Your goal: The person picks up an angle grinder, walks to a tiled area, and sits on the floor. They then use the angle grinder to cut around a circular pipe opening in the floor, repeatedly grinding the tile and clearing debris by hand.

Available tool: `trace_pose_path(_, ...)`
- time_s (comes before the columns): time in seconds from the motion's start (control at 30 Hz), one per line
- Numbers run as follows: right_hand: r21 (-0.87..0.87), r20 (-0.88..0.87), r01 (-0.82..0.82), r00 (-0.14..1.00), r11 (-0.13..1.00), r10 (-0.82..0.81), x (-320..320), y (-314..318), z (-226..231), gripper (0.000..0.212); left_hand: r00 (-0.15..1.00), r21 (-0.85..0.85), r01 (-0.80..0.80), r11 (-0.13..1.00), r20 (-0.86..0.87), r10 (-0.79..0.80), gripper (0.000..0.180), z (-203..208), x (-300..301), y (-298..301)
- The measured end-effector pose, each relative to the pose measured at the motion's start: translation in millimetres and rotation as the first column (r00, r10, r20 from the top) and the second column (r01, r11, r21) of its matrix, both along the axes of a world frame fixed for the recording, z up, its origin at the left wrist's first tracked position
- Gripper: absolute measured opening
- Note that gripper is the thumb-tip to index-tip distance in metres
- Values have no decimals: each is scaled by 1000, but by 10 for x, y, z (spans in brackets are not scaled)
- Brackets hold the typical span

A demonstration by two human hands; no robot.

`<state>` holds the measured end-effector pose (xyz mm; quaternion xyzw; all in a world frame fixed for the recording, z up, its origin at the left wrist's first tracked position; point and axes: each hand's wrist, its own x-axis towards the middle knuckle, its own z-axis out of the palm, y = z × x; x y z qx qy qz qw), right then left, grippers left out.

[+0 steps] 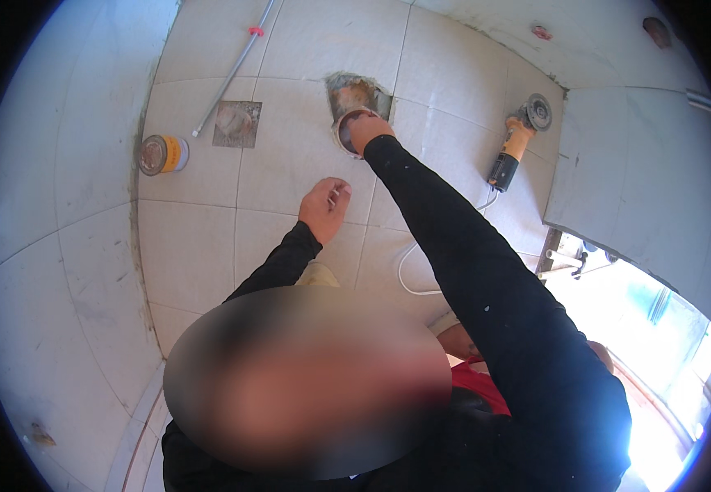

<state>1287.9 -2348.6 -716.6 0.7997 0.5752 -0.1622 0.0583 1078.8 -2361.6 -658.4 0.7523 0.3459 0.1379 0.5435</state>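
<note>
My right hand (372, 132) reaches down to a round pipe mouth (342, 141) in the floor, its fingers going inside the rim. The fingertips are hidden there, so whether they hold anything does not show. Beyond the pipe, a rough-edged hole (376, 95) with broken brown sides is cut through the tiles. My left hand (323, 211) hovers over the floor nearer to me, fingers curled together. Something small and pale may be between thumb and fingers, too small to name.
An angle grinder (513, 148) lies at the right, its cord (402, 271) looping over the tiles. A tin can (164, 155) stands by the left wall. Near it are a square floor drain cover (237, 125) and a thin grey pipe (237, 66) with a red clip. Walls rise on both sides.
</note>
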Motion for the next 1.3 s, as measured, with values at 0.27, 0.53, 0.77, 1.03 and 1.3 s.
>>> trace_pose_path(0.27, 29, -86, 164, 983, 986, -161, 72, -7, 417, 21, 999, 13, -48, 999, 9, 48, 19, -22, -72, 67)
trace_pose_path(0.53, 170, -173, 118, 981, 978, -88, -7, -141, 308, 29, 998, -1, -46, 999, 49, 46, 18, -46, 23, 49)
trace_pose_path(0.77, 177, 20, 37, 999, 983, -42, -146, -138, 257, 24, 999, 45, -37, 998, 30, 35, 16, -31, -33, 37)
trace_pose_path(1.03, 17, -135, 180, 975, 983, -176, -179, -76, 328, 21, 1000, 72, -23, 997, -3, 23, 17, -16, -12, 33)
trace_pose_path(1.3, -24, -115, 139, 983, 990, -141, -127, -23, 302, 22, 1000, 81, -6, 997, -5, 6, 16, -48, -19, 32)
